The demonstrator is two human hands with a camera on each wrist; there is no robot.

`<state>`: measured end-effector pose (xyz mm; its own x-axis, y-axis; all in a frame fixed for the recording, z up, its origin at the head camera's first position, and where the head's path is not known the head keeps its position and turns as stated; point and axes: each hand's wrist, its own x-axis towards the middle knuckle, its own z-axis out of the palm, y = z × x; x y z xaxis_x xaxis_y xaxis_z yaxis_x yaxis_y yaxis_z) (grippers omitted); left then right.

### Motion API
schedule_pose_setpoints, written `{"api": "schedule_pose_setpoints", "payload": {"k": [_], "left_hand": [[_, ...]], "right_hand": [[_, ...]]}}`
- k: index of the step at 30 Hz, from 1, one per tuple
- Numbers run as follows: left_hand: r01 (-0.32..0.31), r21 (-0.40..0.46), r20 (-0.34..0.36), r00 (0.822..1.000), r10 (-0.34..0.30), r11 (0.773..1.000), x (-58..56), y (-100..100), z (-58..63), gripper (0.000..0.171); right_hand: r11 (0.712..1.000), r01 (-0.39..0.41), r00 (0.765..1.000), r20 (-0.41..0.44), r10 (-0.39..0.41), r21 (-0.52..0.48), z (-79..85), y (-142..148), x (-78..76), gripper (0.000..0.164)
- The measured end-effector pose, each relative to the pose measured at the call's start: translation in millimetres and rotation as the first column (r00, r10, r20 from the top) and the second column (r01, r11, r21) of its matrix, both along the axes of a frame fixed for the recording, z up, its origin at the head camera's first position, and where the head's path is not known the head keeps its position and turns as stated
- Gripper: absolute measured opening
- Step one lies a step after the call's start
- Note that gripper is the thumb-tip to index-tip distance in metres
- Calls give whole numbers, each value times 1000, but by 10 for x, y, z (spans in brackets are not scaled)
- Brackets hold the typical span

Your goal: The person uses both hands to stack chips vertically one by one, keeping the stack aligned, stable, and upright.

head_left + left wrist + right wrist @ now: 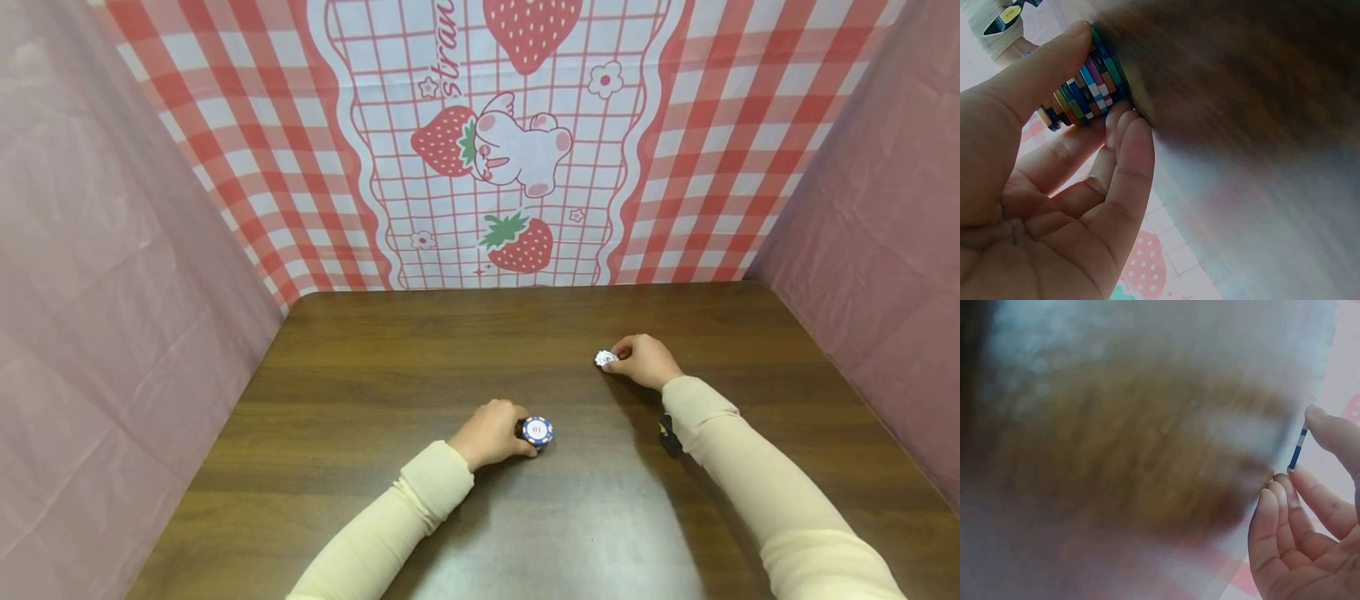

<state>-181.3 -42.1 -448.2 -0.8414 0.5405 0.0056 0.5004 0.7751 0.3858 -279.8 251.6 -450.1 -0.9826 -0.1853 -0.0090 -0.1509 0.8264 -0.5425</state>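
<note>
My left hand [492, 433] grips a stack of poker chips [537, 431] near the middle of the table, thumb on one side and fingers on the other. The top chip is blue and white, with a number on its face. The left wrist view shows the stack [1088, 87] edge-on, with several chips in mixed colours and some slightly out of line. Farther back and to the right, my right hand [647, 360] pinches a single poker chip [606, 359] with a white face. In the right wrist view this chip [1299, 447] has a blue-and-white edge, between thumb and forefinger.
Both hands are over a brown wooden table [450, 333]. A red-and-white checked cloth [510, 158] with strawberries hangs behind it. Pink cloth walls [112, 292] stand at left and right. A dark band with a yellow mark [670, 436] sits at the right wrist.
</note>
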Motion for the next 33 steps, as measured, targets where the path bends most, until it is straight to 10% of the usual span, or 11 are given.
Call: {"api": "schedule_pose_setpoints", "payload": {"k": [33], "left_hand": [[-5,12,8,1000,5,1000,-4,5,5,37]], "right_hand": [[969,-115,981,-176,76,-220,284,-281,400,34]]}}
